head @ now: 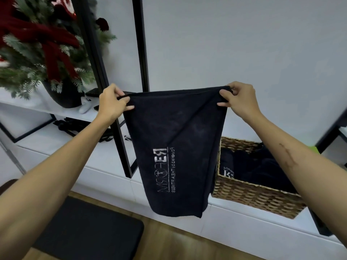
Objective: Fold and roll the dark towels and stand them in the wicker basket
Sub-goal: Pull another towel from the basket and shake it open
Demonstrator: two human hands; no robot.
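Observation:
A dark towel (180, 139) with pale printed lettering hangs in the air in front of me, stretched flat by its top edge. My left hand (112, 101) pinches its top left corner and my right hand (238, 98) pinches its top right corner. Behind the towel's right side a wicker basket (259, 197) stands on the low white shelf, partly hidden by the cloth. More dark towels (251, 166) lie inside the basket, one showing white print.
A black metal frame (120, 139) rises behind the towel on the white shelf (105, 156). A decorated green tree in a dark pot (63, 94) stands at the left on an upper ledge. A dark floor mat (90, 231) lies on the wooden floor below.

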